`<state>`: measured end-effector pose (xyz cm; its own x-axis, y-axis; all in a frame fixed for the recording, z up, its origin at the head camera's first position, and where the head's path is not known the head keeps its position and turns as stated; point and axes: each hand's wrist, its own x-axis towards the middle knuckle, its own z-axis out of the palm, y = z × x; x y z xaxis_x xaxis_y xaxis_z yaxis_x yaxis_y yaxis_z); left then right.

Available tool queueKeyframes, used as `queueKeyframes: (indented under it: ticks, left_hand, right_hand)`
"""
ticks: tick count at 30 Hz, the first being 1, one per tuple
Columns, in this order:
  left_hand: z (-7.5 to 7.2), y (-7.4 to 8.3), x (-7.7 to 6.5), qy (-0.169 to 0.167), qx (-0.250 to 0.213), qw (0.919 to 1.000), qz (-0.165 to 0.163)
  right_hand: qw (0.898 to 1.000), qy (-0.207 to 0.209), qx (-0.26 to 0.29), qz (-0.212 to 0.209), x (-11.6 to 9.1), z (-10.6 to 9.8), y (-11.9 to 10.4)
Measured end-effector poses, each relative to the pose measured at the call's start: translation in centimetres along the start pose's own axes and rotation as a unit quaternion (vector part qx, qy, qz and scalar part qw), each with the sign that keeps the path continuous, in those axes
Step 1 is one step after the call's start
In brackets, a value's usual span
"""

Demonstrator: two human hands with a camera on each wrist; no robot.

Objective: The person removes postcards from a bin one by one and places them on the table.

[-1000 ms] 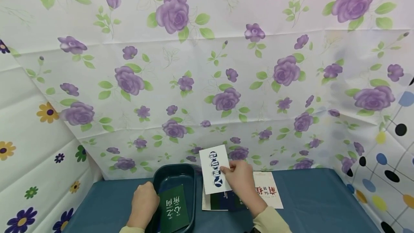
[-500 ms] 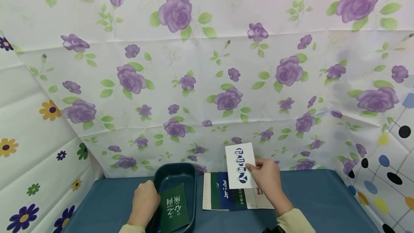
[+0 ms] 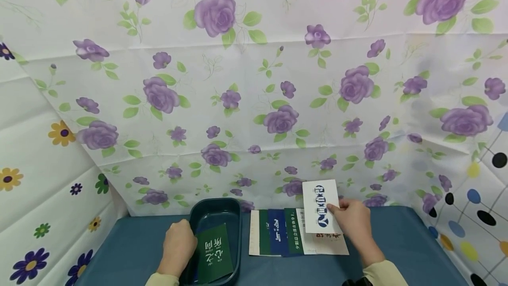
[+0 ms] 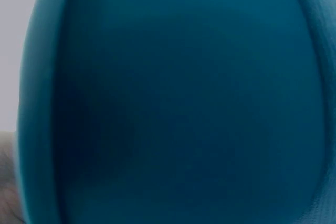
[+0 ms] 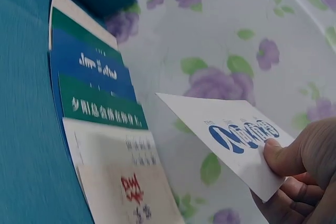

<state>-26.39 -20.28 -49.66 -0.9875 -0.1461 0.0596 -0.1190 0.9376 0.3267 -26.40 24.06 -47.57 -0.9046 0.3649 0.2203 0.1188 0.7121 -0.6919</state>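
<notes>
Fingers pinching a white card (image 3: 319, 195) right of lower centre, the right hand (image 3: 352, 222) on my feed could, I judge, snag the row of cards (image 3: 294, 237) by passing low, as the left hand (image 3: 178, 244) grips the tray (image 3: 216, 213).

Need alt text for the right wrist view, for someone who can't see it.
A right hand pinches a white card with blue lettering before a purple-flowered sheet. At left, a row of overlapping cards, including white, green and blue ones, lies on a blue surface.
</notes>
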Motion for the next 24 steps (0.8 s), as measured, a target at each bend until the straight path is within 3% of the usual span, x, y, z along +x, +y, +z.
queueKeyframes:
  ticks: [7,17,24]
  left_hand:
    - [-0.1,0.2,-0.1,0.004,0.000,1.0000,0.008]
    - [-0.1,0.1,-0.1,-0.008,0.001,1.0000,0.000]
    - [-0.2,0.2,-0.1,-0.019,-0.008,0.9997,-0.014]
  right_hand:
    - [0.998,0.002,-0.052,0.036,0.5,-1.0,2.9]
    - [0.989,-0.090,-0.086,0.084,0.8,-0.9,5.9]
    - [0.985,-0.101,-0.110,0.091,1.2,0.2,7.1]
